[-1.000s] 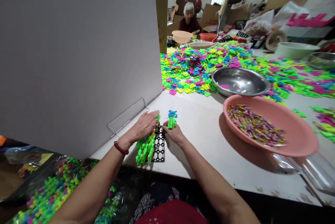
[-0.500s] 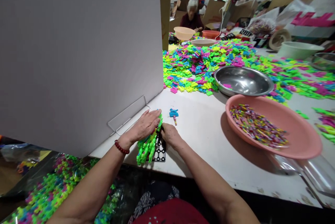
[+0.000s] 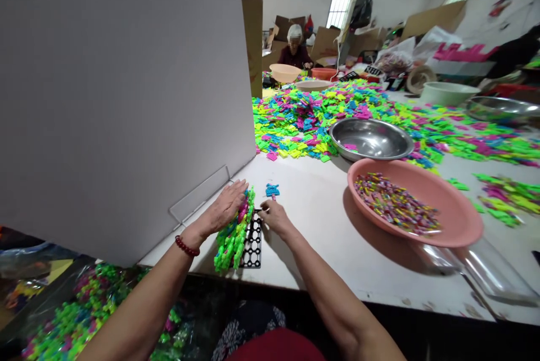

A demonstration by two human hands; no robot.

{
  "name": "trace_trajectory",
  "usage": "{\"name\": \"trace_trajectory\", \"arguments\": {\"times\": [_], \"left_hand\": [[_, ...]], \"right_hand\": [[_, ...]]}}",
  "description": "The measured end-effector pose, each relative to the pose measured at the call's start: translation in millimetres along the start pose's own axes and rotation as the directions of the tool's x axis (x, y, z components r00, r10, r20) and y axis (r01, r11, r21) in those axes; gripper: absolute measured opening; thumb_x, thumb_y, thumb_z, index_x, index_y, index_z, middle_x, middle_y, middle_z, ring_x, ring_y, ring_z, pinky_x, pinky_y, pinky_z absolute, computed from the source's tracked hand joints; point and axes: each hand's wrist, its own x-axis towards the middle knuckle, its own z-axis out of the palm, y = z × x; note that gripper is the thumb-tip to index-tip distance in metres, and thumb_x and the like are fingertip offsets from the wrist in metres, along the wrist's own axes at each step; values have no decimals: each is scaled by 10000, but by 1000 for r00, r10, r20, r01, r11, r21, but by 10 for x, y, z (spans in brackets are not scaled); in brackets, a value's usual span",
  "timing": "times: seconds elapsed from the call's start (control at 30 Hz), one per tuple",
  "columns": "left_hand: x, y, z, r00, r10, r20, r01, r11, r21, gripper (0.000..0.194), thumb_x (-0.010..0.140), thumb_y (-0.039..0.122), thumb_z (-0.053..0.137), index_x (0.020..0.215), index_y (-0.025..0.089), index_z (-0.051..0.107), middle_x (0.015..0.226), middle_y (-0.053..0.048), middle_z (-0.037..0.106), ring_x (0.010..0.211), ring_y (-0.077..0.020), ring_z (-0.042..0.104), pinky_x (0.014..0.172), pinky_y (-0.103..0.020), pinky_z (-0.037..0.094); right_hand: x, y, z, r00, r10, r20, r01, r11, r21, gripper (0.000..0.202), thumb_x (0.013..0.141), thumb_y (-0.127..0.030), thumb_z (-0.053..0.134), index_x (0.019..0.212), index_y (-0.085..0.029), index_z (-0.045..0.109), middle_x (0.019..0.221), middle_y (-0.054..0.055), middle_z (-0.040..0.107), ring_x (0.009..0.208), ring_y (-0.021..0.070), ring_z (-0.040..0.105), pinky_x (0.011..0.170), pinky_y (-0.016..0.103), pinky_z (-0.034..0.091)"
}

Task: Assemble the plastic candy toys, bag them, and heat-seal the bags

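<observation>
We're in a workshop;
we see heaped plastic pieces on a worktop; cardboard boxes; a co-worker beyond

The left hand covers some bright plastic pieces, which hide part of the black grid; I can't see whether the right hand pinches anything.

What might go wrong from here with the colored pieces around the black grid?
Three possible risks:
1. The mostly green pieces lean in a crowded row beside the left hand; if it lifted away, some might topple.
2. The black grid lies near the front edge of the white table, so a pull could bring it over.
3. The blue piece lies just beyond the right hand and might get knocked.
</observation>
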Motion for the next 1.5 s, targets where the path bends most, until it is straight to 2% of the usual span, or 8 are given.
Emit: {"name": "trace_trajectory", "arguments": {"times": [0.13, 0.33, 0.5, 0.67, 0.8, 0.97, 1.2, 1.5], "left_hand": [[-107, -15, -11, 997, 5, -76, -7, 1000, -19, 667, 1011, 523, 141, 1472, 127, 417, 1539, -132, 397, 1472, -250, 271, 1232, -525, 159], [-309, 152, -18, 998, 28, -49, -27, 999, 33, 593, 1023, 472, 193, 1459, 153, 438, 1539, -109, 405, 1463, -242, 294, 1233, -518, 184], [-431, 225, 5, 996, 80, -40, -80, 997, 8, 546, 1029, 441, 219, 1465, 197, 439, 1534, -81, 419, 1455, -222, 312, 1243, -497, 168], [-410, 243, 53, 992, 117, 41, -117, 993, 0, 535, 1033, 404, 219, 1471, 177, 427, 1555, -84, 381, 1473, -217, 270, 1240, -511, 146], [-373, 258, 85, 995, 98, 34, -99, 995, 29, 524, 1031, 388, 226, 1434, 170, 481, 1522, -101, 431, 1448, -221, 327, 1231, -518, 166], [-377, 259, 117, 996, 87, 21, -88, 995, 43, 515, 1033, 377, 235, 1442, 172, 472, 1516, -97, 441, 1447, -213, 327, 1233, -509, 168], [-383, 252, 114, 996, 90, 21, -91, 995, 31, 529, 1033, 384, 226, 1447, 151, 459, 1528, -92, 422, 1450, -202, 323, 1239, -491, 159], [-385, 232, 58, 986, 129, 110, -133, 991, 33, 521, 1034, 406, 219, 1439, 209, 480, 1527, -36, 424, 1481, -216, 249, 1239, -520, 129]], "right_hand": [[176, 190, -196, 974, 177, -142, -177, 984, 11, 326, 876, -330, 642, 1117, -113, 617, 1154, 166, 623, 1021, 257, 613, 844, 331, 469], [237, 322, -305, 961, 239, -140, -226, 969, 102, 91, 865, -204, 603, 869, -130, 654, 965, 162, 677, 997, 272, 634, 837, 317, 452], [-93, 343, -145, 973, 222, -66, -190, 926, 327, 198, 898, -225, 493, 1054, -156, 594, 905, 75, 689, 784, 182, 673, 691, 273, 516], [-381, 134, 169, 997, 73, 2, -66, 891, 449, 175, 895, -290, 506, 997, -164, 574, 868, 34, 695, 755, 157, 675, 671, 245, 533], [-480, -30, 302, 999, -45, -22, 50, 921, 386, 148, 891, -258, 502, 1001, -181, 566, 903, 39, 692, 780, 166, 638, 728, 259, 503], [-521, -98, 315, 990, -136, -28, 139, 967, 213, 166, 875, -132, 430, 994, -186, 533, 944, 77, 656, 820, 204, 584, 753, 290, 447], [-478, -132, 292, 985, -173, 23, 172, 985, 20, 144, 896, -119, 432, 998, -171, 521, 926, 92, 642, 815, 212, 575, 744, 282, 417], [-445, -177, 264, 978, -195, 73, 199, 978, -57, 162, 881, -62, 471, 945, -156, 587, 991, 98, 654, 888, 189, 587, 799, 250, 424]]}}
